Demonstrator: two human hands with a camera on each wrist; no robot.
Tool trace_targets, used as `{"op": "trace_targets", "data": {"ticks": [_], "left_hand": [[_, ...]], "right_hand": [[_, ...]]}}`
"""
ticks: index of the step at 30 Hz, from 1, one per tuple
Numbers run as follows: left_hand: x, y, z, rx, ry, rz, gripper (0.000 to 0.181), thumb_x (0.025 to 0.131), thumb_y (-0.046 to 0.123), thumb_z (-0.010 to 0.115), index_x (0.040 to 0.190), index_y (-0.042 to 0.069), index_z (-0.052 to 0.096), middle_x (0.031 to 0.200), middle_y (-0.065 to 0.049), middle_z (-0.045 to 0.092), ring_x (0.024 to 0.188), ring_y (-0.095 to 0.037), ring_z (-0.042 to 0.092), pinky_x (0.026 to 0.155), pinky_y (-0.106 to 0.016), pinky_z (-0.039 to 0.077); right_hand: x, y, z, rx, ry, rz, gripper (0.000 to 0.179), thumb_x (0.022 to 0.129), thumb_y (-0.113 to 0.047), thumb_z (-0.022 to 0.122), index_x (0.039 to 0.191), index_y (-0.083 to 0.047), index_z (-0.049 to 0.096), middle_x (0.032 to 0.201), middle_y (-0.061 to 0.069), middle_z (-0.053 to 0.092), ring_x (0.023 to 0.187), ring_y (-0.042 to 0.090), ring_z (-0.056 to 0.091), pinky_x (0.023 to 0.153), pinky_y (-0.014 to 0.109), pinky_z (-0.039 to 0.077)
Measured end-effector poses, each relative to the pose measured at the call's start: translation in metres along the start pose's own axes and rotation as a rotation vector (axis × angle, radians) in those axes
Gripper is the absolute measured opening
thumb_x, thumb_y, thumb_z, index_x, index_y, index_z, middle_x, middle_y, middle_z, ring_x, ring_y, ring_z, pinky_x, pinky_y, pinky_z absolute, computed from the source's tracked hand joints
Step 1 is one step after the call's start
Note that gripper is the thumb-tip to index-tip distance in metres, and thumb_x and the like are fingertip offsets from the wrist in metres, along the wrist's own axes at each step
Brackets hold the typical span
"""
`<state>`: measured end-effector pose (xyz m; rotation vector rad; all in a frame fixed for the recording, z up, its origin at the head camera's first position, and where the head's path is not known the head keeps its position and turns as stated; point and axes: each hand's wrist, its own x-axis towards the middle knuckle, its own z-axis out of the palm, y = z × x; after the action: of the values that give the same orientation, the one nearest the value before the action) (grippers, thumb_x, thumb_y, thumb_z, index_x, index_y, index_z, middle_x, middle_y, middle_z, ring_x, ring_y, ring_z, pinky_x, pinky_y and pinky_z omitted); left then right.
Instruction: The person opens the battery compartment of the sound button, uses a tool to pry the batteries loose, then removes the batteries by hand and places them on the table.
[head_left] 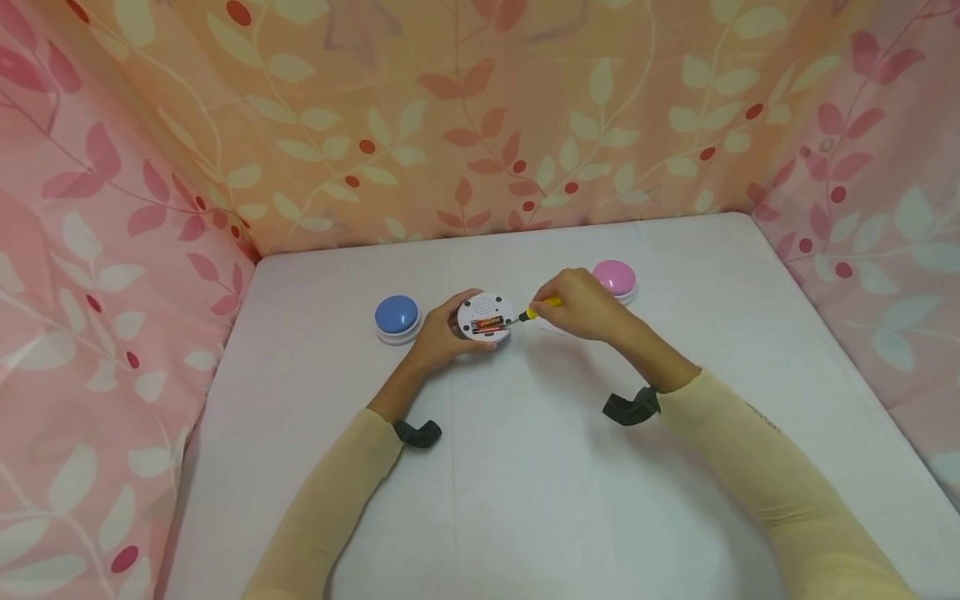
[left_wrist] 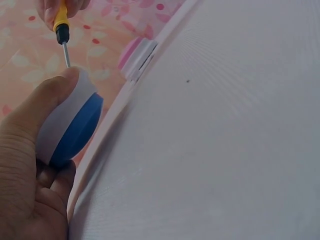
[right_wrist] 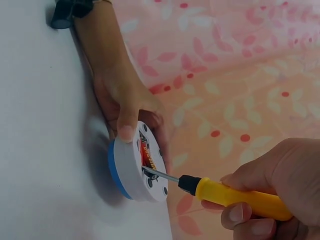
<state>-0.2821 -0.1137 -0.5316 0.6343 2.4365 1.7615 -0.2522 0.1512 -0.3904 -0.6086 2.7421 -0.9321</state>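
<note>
My left hand (head_left: 437,335) grips a round white device (head_left: 483,307) by its rim. Its speckled underside faces up toward the right, and its blue button side (left_wrist: 80,130) shows in the left wrist view. Batteries (right_wrist: 148,156) with red and dark wrapping lie in its uncovered compartment. In my right hand (head_left: 581,304) is a screwdriver (right_wrist: 235,196) with a yellow and black handle. The metal tip touches the compartment near one end of the batteries.
A blue-topped round button (head_left: 397,317) stands left of my left hand. Behind my right hand is a pink-topped one (head_left: 614,278). A thin white piece (head_left: 551,327) lies beneath the right hand on the white table (head_left: 525,500). Floral curtains (head_left: 480,125) enclose the table.
</note>
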Motion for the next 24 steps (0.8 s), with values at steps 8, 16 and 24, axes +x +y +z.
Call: {"op": "trace_targets", "data": {"ticks": [8,16,24], "left_hand": [[-0.001,0.005,0.001,0.016,-0.005,-0.005,0.095,0.067,0.021,0.097,0.150,0.018,0.050,0.147,-0.001,0.054,0.129,-0.016,0.054,0.110,-0.038,0.045],[-0.002,0.003,0.000,-0.047,-0.013,-0.004,0.093,0.071,0.011,0.094,0.151,0.018,0.048,0.149,-0.002,0.052,0.131,-0.019,0.053,0.110,-0.038,0.045],[-0.001,0.004,0.000,-0.073,-0.011,-0.002,0.091,0.071,0.014,0.095,0.150,0.017,0.050,0.147,0.001,0.054,0.130,-0.017,0.053,0.109,-0.035,0.046]], "right_hand": [[-0.005,-0.016,0.004,-0.103,0.017,-0.004,0.020,0.095,-0.016,0.070,0.105,-0.002,0.080,0.098,0.011,0.077,0.095,0.028,0.066,0.072,0.034,0.059],[0.006,-0.010,0.012,-0.004,-0.027,-0.044,0.019,0.096,-0.015,0.070,0.106,-0.002,0.080,0.103,0.011,0.076,0.100,0.028,0.064,0.083,0.040,0.057],[0.008,0.010,0.020,0.126,-0.002,0.067,0.022,0.097,-0.020,0.069,0.109,-0.006,0.079,0.109,0.010,0.074,0.112,0.029,0.058,0.094,0.048,0.052]]}}
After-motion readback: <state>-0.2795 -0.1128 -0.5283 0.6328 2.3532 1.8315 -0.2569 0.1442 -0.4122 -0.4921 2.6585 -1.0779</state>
